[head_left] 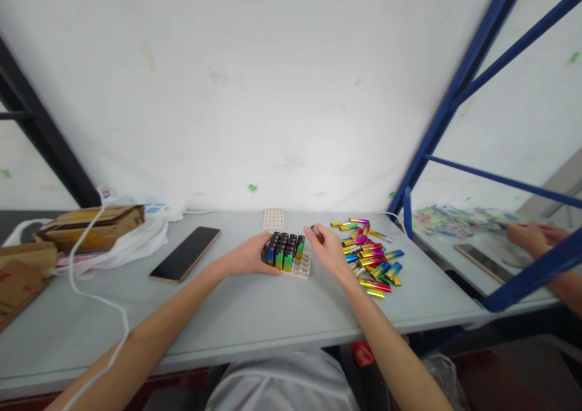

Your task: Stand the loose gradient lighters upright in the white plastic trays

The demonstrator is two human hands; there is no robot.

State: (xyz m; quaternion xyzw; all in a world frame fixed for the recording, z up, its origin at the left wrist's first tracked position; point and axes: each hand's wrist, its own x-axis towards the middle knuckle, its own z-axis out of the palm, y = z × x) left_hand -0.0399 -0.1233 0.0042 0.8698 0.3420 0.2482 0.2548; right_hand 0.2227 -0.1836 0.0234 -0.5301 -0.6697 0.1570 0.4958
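A white tray with small round wells sits on the desk in front of me. Several lighters with black tops and shiny blue, green and yellow bodies stand upright in it, packed toward its left and back. My left hand is curled round the tray's left side, fingers behind and thumb in front, against the outer lighters. Just right of the tray, my right hand pinches a lighter tilted between thumb and fingers; only its end shows. Beside that hand lies a loose heap of shiny multicoloured lighter casings.
A second white tray lies by the wall. To the left are a phone, cardboard boxes and a white cable. A blue metal frame stands at right; beyond it another person's hands work.
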